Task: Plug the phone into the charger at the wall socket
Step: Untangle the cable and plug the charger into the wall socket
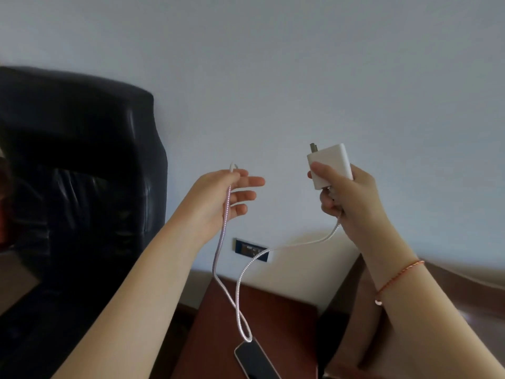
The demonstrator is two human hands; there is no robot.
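Note:
My right hand (347, 195) grips a white charger brick (330, 165), held up in front of the wall with its metal prongs pointing up and left. A braided white cable (240, 285) runs from the brick, hangs in a loop and rises to my left hand (226, 198). That hand pinches the cable near its free plug end, which sticks up above the fingers. The phone (255, 361) lies screen up on the dark red table (287, 318) below, under the loop. The wall socket (252, 250) sits low on the wall between my hands.
A black leather chair (82, 173) fills the left side, close to the wall. A brown wooden edge (464, 285) runs behind my right forearm. The pale wall (273, 77) takes up the upper half of the view.

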